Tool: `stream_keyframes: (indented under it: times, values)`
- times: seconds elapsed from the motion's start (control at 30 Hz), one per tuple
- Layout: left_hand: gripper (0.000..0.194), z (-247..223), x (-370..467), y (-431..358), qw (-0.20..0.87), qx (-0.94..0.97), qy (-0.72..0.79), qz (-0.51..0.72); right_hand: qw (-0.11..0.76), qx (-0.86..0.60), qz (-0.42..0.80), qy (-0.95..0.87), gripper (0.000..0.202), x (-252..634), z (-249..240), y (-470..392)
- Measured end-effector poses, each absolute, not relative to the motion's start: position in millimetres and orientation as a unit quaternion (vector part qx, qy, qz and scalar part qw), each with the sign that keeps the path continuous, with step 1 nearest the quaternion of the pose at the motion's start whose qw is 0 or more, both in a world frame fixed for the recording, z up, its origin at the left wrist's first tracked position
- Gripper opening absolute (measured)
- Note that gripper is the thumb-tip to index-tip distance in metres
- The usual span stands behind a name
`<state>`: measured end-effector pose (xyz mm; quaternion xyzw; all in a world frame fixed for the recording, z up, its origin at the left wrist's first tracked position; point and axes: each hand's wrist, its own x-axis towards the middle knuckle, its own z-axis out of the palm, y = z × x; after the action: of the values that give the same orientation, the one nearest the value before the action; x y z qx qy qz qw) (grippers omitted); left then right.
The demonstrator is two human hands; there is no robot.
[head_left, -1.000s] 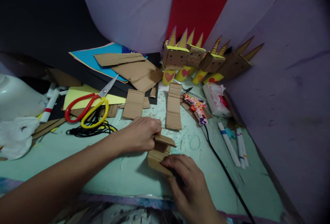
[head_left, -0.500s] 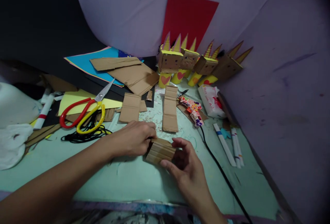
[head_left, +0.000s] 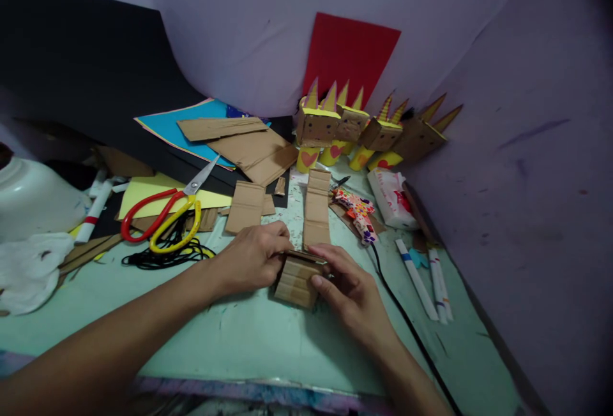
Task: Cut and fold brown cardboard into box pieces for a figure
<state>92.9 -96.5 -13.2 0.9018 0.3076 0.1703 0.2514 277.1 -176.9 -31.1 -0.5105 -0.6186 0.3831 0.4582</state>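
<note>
Between my hands is a small folded cardboard box (head_left: 297, 283), low on the green tabletop. My left hand (head_left: 256, 255) pinches its left upper edge, the fingertips partly hidden behind the cardboard. At its right side my right hand (head_left: 345, 285) grips it, thumb on the near face and fingers along the top edge. Just beyond the box lies a creased cardboard strip (head_left: 317, 208). A squarish cardboard piece (head_left: 246, 207) rests behind my left hand.
Red-and-yellow scissors (head_left: 177, 208) lie over black cord (head_left: 163, 253) at left. A flower-patterned glue gun (head_left: 357, 212) trails a black cable at right, near white markers (head_left: 416, 279). Cardboard figures with pointed horns (head_left: 318, 127) stand at the back. A white jug (head_left: 41, 196) is far left.
The box has tipped so its top edge shows more narrowly and its near face more squarely. My right fingers have closed onto its top edge. The view has shifted slightly.
</note>
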Motion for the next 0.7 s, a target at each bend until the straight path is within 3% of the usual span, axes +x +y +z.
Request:
stream_keyframes:
  times: [0.2, 0.4, 0.57, 0.7]
  values:
    - [0.03, -14, 92, -98, 0.253, 0.908, 0.31, 0.126, 0.471, -0.536, 0.411, -0.567, 0.033, 274, -42, -177]
    - [0.044, -11, 87, -99, 0.266, 0.903, 0.285, 0.183, 0.497, -0.518, 0.46, -0.522, 0.04, 272, -40, -182]
    - [0.034, -10, 86, -102, 0.277, 0.912, 0.236, 0.188, 0.486, -0.513, 0.404, -0.581, 0.029, 274, -39, -184]
    - [0.031, -11, 87, -104, 0.271, 0.918, 0.24, 0.163, 0.48, -0.502, 0.382, -0.609, 0.035, 274, -40, -186]
